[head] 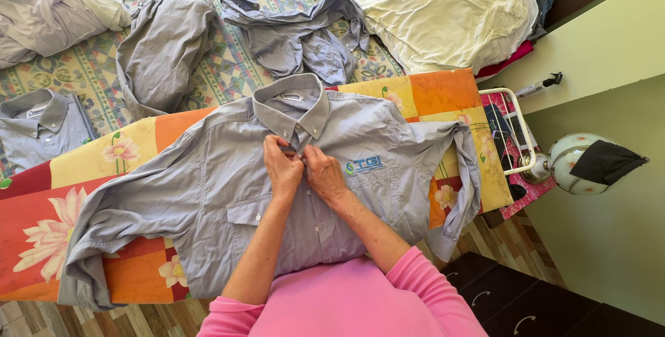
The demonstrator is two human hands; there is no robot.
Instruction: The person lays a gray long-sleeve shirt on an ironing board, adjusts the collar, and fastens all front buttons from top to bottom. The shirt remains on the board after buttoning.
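A grey-blue button-up shirt (228,191) is spread front-up across an ironing board (104,171) covered in a floral orange, yellow and red cloth. The collar is pointed away from the person, so the button placket is run lengthwise from collar to hem, straight along the line of the forearms. Both hands are met on that placket just below the collar: the left hand (282,168) and the right hand (323,173) are pressed side by side, nearly touching, fingers pinched on the two front edges of the thin, slightly creased woven cloth. The sleeves are draped over the board's ends. More crumpled shirts (291,32) are heaped on the patterned bed (228,74) beyond.
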